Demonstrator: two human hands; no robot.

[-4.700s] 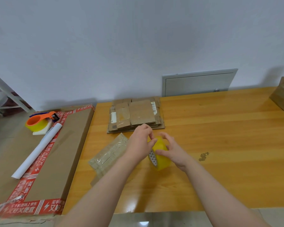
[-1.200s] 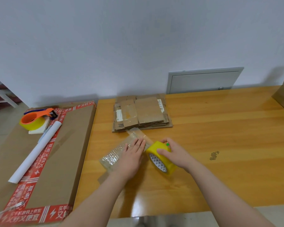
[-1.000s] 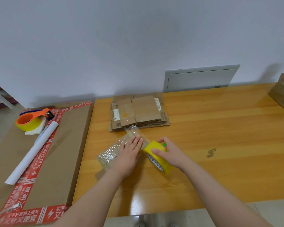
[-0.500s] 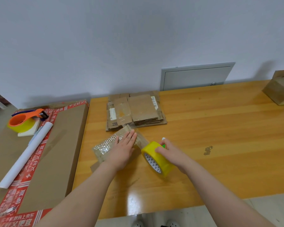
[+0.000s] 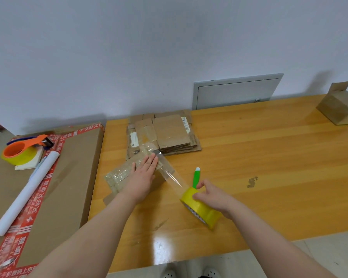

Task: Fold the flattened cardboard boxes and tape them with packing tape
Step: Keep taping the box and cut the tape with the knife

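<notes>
A small folded cardboard box (image 5: 121,175), covered in clear tape, lies on the wooden table (image 5: 269,157). My left hand (image 5: 144,175) presses flat on top of it, fingers straight. My right hand (image 5: 211,195) grips a yellow roll of packing tape (image 5: 201,209), with a green-handled tool (image 5: 196,176) sticking up by the thumb. A clear strip of tape (image 5: 173,177) stretches from the box to the roll. A stack of flattened cardboard boxes (image 5: 165,135) lies behind the folded box.
A large flat carton with red printed tape (image 5: 64,177) lies left of the table, carrying an orange tape dispenser (image 5: 22,151) and a white paper roll (image 5: 26,193). A folded cardboard box (image 5: 339,106) stands at the far right. A grey wall panel (image 5: 237,91) is behind.
My right hand has pulled the yellow roll right and toward me, drawing out a longer strip of tape. My left hand stays pressed on the box. The green tool now shows clearly.
</notes>
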